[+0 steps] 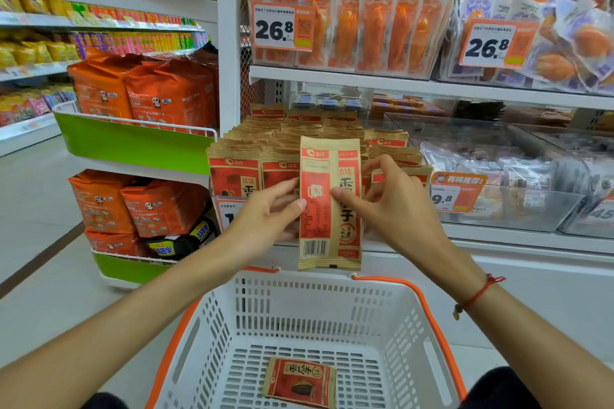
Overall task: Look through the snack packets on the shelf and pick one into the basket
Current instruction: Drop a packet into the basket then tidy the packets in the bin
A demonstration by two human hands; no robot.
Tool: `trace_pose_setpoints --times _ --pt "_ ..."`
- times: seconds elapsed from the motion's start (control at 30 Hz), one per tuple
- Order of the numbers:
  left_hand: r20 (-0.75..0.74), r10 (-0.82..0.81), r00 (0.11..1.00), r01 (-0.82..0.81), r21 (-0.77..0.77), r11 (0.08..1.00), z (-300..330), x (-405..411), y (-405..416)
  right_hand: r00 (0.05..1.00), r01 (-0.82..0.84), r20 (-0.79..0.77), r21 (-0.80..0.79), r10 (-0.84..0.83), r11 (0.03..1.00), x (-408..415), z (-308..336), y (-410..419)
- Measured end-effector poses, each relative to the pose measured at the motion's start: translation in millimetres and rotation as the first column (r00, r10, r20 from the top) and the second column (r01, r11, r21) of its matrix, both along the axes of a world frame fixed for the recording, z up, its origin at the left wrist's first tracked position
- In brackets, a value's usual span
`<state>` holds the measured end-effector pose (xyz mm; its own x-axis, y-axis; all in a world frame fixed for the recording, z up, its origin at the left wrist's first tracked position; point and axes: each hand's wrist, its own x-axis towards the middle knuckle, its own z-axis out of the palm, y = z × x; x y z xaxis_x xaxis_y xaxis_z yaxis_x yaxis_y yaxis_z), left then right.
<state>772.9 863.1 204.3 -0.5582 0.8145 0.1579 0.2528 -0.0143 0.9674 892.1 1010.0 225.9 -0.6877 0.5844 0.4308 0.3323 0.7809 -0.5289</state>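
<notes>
Holding one kraft-and-red snack packet (329,202) upright between both hands, directly above the basket (300,335). My left hand (265,209) pinches its left edge, thumb on the face and fingers behind; my right hand (390,206) pinches near the middle with thumb and forefinger, other fingers loosely curled and spread. The packet hangs just above the basket's far rim, barcode side toward me.

Risk, as I judge it: both grips are light edge pinches, so if I let go unevenly the packet could tip forward, catch the rim and fall to the floor between basket and shelf (432,85).

A second packet (300,382) already lies flat on the basket bottom. Behind the held packet, beyond the basket, a dense row of matching packets (239,173) stands on the shelf. Right of it sit clear bins with a price tag (457,191); above are orange pouches (375,26). Left of the basket, orange bags (146,93) fill a green rack, on a pale tiled shop floor.
</notes>
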Motion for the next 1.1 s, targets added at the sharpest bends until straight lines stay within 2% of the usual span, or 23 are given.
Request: trace_pose_setpoints --times 0.1,0.23,0.33,0.63,0.8,0.97,1.1 --pt "-0.022 -0.008 1.000 0.007 -0.042 0.999 -2 -1 0 0.997 0.033 -0.074 0.000 -0.033 0.999 -1 2 6" --pt "-0.039 -0.037 0.999 0.034 -0.082 0.996 -4 0 1 0.972 0.016 -0.225 -0.209 -0.064 0.978 1 4 16" --pt "-0.032 -0.056 0.998 0.052 -0.094 0.994 -5 1 2 0.956 -0.020 -0.287 -0.289 -0.066 0.957 2 2 19" --pt "-0.023 -0.031 0.999 0.029 -0.073 0.997 -4 2 4 0.906 -0.087 -0.423 -0.250 -0.028 0.964 1 0 10" --pt "-0.005 0.043 0.999 -0.043 -0.017 0.999 -3 0 1 0.914 -0.108 -0.405 -0.206 0.016 0.973 -4 -10 3" --pt "0.062 0.154 0.986 -0.159 0.092 0.983 1 -2 -1 0.927 -0.257 -0.323 -0.179 0.189 0.950 -10 -15 -2" --pt "0.102 0.217 0.971 -0.230 0.131 0.964 3 -6 -4 0.918 -0.374 -0.241 -0.262 0.315 0.890 -8 -15 -3"
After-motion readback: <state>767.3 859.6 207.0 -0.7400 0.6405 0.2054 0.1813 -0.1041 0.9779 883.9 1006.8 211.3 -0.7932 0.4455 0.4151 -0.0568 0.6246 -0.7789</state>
